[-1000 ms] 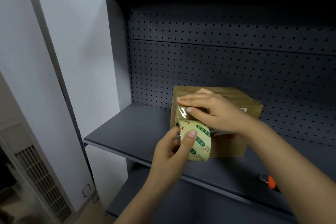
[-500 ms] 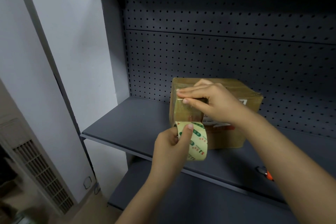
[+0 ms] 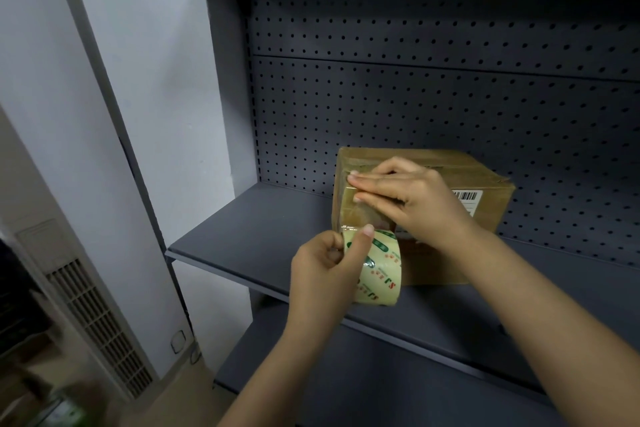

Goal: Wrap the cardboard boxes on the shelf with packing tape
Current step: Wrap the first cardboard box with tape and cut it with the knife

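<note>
A brown cardboard box with a barcode label stands on the dark grey shelf. My left hand grips a roll of clear packing tape with green and red print, held against the box's front left corner. A strip of tape runs from the roll up that corner. My right hand lies flat on the box's top front edge, fingers pressing the tape end down. The box's lower front is partly hidden by both hands.
A perforated dark back panel rises behind the box. A lower shelf sits underneath. On the left stand a white wall panel and a white floor unit with a vent grille.
The roll in my left hand has moved slightly down and away from the box's top edge, lengthening the tape strip. My right hand stays pressed on the box. The view shifted a little.
</note>
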Demonstrator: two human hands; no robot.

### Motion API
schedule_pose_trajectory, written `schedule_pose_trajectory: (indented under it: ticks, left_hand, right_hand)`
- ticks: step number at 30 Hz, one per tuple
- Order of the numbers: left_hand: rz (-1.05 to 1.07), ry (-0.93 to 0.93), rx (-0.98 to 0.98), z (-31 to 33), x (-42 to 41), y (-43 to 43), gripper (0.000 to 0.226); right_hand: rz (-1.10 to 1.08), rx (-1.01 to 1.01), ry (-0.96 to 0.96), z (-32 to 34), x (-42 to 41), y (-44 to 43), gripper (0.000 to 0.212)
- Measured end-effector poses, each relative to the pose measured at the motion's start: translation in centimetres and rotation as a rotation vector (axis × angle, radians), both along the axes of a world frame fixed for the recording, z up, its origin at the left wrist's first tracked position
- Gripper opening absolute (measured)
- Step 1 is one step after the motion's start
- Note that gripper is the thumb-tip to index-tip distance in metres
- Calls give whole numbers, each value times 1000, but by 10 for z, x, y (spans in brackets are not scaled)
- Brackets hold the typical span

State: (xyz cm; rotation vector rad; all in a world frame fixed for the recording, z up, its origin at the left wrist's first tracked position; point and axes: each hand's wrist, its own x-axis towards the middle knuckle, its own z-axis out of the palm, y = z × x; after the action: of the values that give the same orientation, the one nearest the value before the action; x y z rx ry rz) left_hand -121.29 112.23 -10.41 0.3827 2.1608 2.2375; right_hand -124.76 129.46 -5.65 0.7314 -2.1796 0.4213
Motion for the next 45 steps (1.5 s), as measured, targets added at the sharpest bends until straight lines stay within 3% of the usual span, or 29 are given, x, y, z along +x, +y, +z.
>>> schedule_pose_trajectory:
  ticks: [7,13,23,35,40,45]
  left_hand:
    - [-17,33,2,-3,-3,3,80]
    - [-160,15,17,-5,-2,5,27]
    - [-383,-30,54,-5,0,38,29]
    - [-395,-58,120,-8,-9,71,20]
    - [-391,-18,120,-13,-7,77,23]
    - [-393,18,126,-17,-7,77,22]
  right_hand:
    - [-29,25,-32,-2,2,3,38]
    - [-95,36,-71,5,8,6,36]
    - [-312,41,-105,10,40,36,32]
    - [-694,-36,-71,-8,126,75,19]
    - [-847,-22,-330,-43,184,97,13]
    - [-968,-97,-618,-78,217,105,30]
